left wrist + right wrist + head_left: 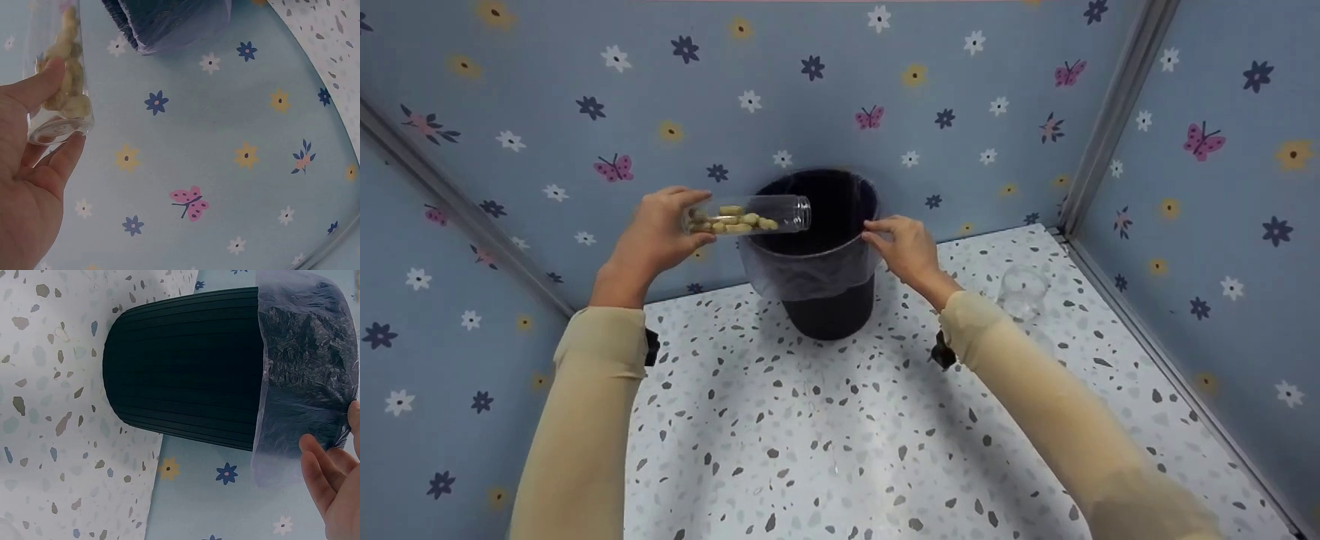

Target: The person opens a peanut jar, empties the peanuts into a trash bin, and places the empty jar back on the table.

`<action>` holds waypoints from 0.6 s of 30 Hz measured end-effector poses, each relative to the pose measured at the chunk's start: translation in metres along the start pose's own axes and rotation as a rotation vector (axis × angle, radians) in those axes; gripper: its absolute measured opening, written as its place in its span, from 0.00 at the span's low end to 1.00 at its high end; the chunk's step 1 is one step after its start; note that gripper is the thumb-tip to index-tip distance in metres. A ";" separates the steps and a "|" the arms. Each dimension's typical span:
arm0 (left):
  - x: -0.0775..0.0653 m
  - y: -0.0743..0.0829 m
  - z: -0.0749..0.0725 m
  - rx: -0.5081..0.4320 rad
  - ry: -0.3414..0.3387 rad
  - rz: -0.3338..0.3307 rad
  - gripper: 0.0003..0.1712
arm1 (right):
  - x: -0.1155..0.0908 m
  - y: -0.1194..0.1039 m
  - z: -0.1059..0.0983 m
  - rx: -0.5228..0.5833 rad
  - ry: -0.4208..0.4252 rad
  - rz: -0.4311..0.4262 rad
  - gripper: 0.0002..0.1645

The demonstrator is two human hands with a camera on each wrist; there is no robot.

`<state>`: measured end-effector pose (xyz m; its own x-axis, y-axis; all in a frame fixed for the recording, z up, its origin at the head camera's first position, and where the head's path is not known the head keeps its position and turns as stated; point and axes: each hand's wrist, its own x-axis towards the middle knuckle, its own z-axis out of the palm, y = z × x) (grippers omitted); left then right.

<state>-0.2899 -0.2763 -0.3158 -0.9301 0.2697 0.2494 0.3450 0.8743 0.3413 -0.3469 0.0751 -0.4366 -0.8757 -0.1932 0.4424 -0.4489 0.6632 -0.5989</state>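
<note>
My left hand [651, 232] grips the base end of a clear jar [789, 214], thumb and fingers on opposite sides. The jar lies nearly level, its open mouth over the bin. Pale yellowish lumps [746, 220], resembling peanuts in the shell, rest along its lower side. Beneath stands a dark ribbed bin [180, 371], upright and lined with a thin translucent bag [802, 276] folded over its rim. On the bin's right, my right hand [911, 251] pinches the bag at the rim. The bin's dark inside is too dim to make out.
A clear, rounded container [1024, 291] stands on the speckled white tabletop [810, 435], right of the bin. Flower-printed blue panels [825, 97] rise behind and on both sides. The bin stands close to the back panel.
</note>
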 end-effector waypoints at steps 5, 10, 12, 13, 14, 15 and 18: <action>0.003 -0.001 0.004 0.046 -0.076 -0.019 0.35 | -0.001 -0.001 0.001 0.010 0.005 -0.003 0.20; 0.004 0.001 0.003 0.092 -0.120 -0.036 0.35 | -0.003 0.000 0.002 0.002 0.004 -0.008 0.20; 0.005 0.002 0.001 0.094 -0.125 -0.044 0.36 | -0.003 0.001 0.002 -0.003 0.008 -0.006 0.20; 0.006 0.002 0.000 0.091 -0.126 -0.044 0.36 | -0.003 0.001 0.002 -0.004 0.011 -0.004 0.20; 0.006 0.003 -0.002 0.091 -0.124 -0.044 0.36 | -0.003 0.001 0.002 -0.003 0.015 -0.003 0.20; 0.007 0.003 -0.003 0.091 -0.121 -0.043 0.36 | -0.002 0.001 0.002 -0.005 0.019 -0.002 0.19; 0.008 0.005 -0.006 0.090 -0.109 -0.037 0.35 | -0.001 0.001 0.001 0.002 0.028 -0.003 0.19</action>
<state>-0.2953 -0.2725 -0.3068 -0.9518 0.2745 0.1370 0.3022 0.9158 0.2646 -0.3466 0.0752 -0.4387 -0.8693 -0.1748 0.4622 -0.4515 0.6614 -0.5989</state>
